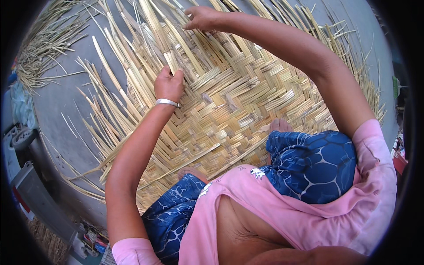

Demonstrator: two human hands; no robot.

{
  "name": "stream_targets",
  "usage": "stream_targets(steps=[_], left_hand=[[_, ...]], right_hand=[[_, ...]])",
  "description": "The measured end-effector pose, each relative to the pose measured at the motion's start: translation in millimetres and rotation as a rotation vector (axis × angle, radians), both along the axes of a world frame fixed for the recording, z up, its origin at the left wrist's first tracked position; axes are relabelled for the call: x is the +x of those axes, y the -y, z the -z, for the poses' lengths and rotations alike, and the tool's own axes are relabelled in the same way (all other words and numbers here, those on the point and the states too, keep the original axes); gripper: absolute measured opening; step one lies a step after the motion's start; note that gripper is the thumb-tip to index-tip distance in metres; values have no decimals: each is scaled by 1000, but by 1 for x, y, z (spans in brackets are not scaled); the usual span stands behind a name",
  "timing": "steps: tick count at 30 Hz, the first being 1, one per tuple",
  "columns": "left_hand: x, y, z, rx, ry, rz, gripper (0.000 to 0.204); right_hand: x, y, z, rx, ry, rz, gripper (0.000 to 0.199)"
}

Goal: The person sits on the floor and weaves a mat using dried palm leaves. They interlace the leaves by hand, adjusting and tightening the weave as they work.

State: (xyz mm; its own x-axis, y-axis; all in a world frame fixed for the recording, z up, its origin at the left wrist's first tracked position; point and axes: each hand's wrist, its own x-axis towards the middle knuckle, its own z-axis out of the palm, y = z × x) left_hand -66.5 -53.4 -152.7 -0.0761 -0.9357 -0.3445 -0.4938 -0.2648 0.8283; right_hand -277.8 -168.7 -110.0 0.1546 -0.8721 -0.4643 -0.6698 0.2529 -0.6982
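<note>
The woven mat [238,101] of flat pale straw strips lies on the grey floor [57,101], and the person sits on its near edge, knees in blue patterned cloth [309,168] over it and toes just showing on the weave. Judging by how things lie, the work is well along but not finished: the part of the mat nearest the person is a tight, closed herringbone, while along its far and left sides the loose strips [128,53] fan out unwoven over the floor. The left hand [169,84], a silver bangle [167,102] at its wrist, is clenched on one strip at the mat's left working edge. The right hand [202,17] reaches to the far edge of the mat and pinches the strips there with its fingertips. A heap of spare straw [44,44] lies on the floor well beyond the mat's far left corner.
</note>
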Motion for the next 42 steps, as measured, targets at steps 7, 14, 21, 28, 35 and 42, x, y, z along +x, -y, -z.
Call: stream_targets(steps=[7, 14, 21, 28, 35, 42], left_hand=[[-5, 1, -4, 145, -219, -42, 17], [1, -5, -9, 154, -261, -51, 17], [3, -4, -5, -29, -91, 209, 24], [5, 0, -8, 41, -27, 252, 27], [2, -3, -12, -101, 107, 286, 27], [3, -4, 1, 88, -170, 66, 15]], right_hand=[[3, 39, 56, 42, 142, 210, 33], [-2, 6, -2, 307, 267, 108, 17], [-21, -32, -15, 227, 943, 85, 22], [-1, -28, -31, 69, 793, 69, 52], [2, -16, -33, 241, 713, 100, 51], [19, -25, -47, 130, 670, -10, 48]])
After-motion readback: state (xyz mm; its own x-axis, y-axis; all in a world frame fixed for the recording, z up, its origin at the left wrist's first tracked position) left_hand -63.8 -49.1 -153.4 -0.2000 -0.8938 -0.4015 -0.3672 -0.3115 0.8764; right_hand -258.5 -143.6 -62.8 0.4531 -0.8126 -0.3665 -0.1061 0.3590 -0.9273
